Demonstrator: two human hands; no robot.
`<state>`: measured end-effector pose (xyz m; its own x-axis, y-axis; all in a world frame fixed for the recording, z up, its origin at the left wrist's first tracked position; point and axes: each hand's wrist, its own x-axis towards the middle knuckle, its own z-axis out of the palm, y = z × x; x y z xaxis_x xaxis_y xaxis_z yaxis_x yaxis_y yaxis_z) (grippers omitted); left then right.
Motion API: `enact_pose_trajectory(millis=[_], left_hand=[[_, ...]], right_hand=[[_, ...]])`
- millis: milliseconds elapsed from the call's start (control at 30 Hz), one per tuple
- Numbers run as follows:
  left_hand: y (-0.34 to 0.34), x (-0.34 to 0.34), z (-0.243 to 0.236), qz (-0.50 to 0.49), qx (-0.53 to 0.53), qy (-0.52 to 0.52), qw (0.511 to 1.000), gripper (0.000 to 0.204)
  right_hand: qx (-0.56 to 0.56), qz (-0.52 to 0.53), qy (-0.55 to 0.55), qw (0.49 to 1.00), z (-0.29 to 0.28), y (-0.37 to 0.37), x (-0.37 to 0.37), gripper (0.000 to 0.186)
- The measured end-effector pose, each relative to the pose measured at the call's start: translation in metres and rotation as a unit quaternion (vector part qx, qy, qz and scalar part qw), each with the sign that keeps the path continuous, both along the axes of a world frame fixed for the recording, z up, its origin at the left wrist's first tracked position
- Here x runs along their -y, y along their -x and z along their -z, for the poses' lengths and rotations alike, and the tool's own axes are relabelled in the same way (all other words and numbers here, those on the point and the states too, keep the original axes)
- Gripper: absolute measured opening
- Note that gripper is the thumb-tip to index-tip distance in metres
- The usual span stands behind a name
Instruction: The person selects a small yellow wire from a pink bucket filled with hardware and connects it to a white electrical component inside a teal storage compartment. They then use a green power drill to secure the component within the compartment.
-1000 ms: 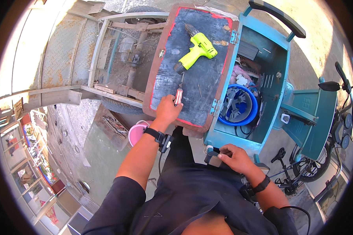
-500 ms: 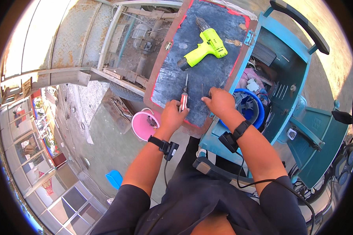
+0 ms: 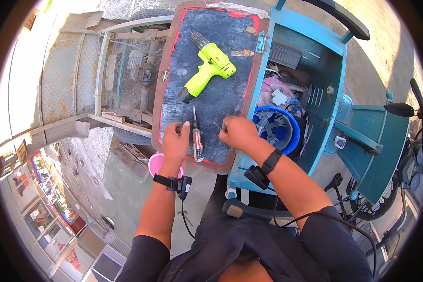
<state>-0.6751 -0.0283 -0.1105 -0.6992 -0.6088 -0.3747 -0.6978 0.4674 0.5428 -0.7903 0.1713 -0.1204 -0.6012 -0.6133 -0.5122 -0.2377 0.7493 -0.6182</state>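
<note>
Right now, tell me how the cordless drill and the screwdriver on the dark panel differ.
The cordless drill is lime-yellow with a dark chuck; the screwdriver has a red-and-white striped handle. The drill is bulky and bent like a pistol, the screwdriver slim and straight. The drill lies apart from both hands; the screwdriver lies close beside the left hand. Both lie on the dark panel, tips pointing away from the person.

You are wearing a dark, short-sleeved top (image 3: pixel 279 246). Black straps (image 3: pixel 271 161) are circling both your wrists, each carrying a small black box (image 3: pixel 256 177). A thin black cable (image 3: pixel 183 217) is hanging from the left box (image 3: pixel 185 186), while a second cable (image 3: pixel 317 216) is looping across your right sleeve (image 3: pixel 331 235).
</note>
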Motion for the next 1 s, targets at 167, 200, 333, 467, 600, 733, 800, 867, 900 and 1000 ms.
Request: enact_pose_trajectory(millis=[167, 200, 333, 467, 600, 733, 800, 867, 900, 1000], left_hand=[[0.069, 0.005, -0.026, 0.196, -0.139, 0.193, 0.951, 0.044], [0.085, 0.002, -0.025, 0.228, -0.144, 0.206, 0.941, 0.048], [0.140, -0.008, -0.008, 0.287, -0.067, 0.185, 0.937, 0.065], [0.170, -0.010, 0.006, 0.267, 0.023, 0.153, 0.951, 0.078], [0.175, -0.006, 0.014, 0.254, -0.018, 0.145, 0.956, 0.081], [0.177, -0.017, -0.002, 0.221, 0.000, 0.123, 0.967, 0.083], [0.166, -0.026, -0.018, 0.228, -0.032, 0.106, 0.967, 0.084], [0.151, -0.042, -0.039, 0.217, -0.049, 0.043, 0.974, 0.084], [0.144, -0.053, -0.052, 0.204, -0.051, -0.009, 0.978, 0.084], [0.111, -0.080, -0.072, 0.170, -0.096, -0.161, 0.968, 0.080]], right_hand=[[0.216, 0.155, 0.122, 0.956, -0.017, 0.009, -0.074, 0.014], [0.259, 0.205, 0.141, 0.933, -0.016, 0.007, -0.089, 0.014], [0.367, 0.350, 0.167, 0.846, -0.031, 0.001, -0.129, 0.019], [0.395, 0.409, 0.178, 0.803, -0.037, -0.009, -0.158, 0.018], [0.400, 0.427, 0.199, 0.786, -0.032, -0.019, -0.168, 0.021], [0.410, 0.442, 0.234, 0.763, -0.030, -0.020, -0.168, 0.022], [0.419, 0.449, 0.247, 0.750, -0.033, -0.010, -0.163, 0.021], [0.422, 0.468, 0.249, 0.735, -0.039, -0.001, -0.157, 0.020], [0.420, 0.458, 0.265, 0.737, -0.039, 0.003, -0.156, 0.021], [0.419, 0.459, 0.281, 0.731, -0.043, 0.013, -0.143, 0.024]])
